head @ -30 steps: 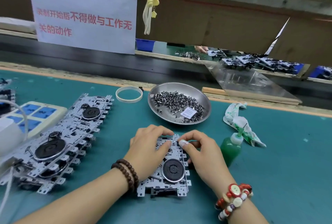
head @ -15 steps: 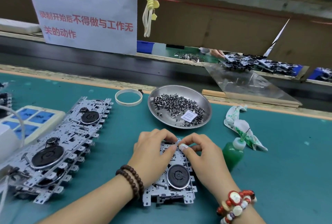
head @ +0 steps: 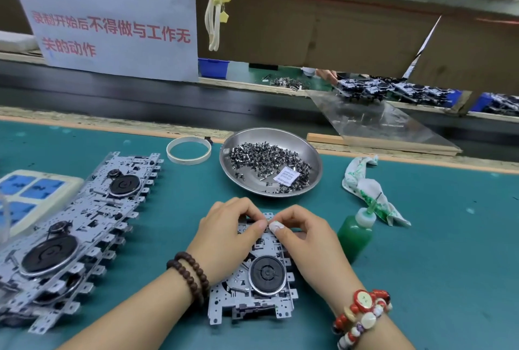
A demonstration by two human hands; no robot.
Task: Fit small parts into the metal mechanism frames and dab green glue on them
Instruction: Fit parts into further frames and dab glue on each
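A metal mechanism frame (head: 254,288) is lying flat on the green counter (head: 435,279) directly beneath a worker's two hands, its black round wheel (head: 267,273) showing just behind the wrists. The left hand (head: 227,233) and right hand (head: 304,240) are meeting fingertip to fingertip over the frame's far end, each grip curled and pinching at the same spot on the frame; whatever small part is being seated there is hidden under the fingers, so the fitting step appears to be in hand, with no glue yet in play. Just right of the right-hand grip, the green glue bottle (head: 356,233) is standing upright and untouched, a stained rag (head: 368,189) lying beyond it. Ahead of both grips, a steel dish (head: 313,181) is holding a heap of small dark parts (head: 264,163). Well to the left of the left-hand grip, a row of further frames (head: 73,226) is lying overlapped. The next move likely calls for pressing the part fully home, then freeing the right hand to reach the bottle.
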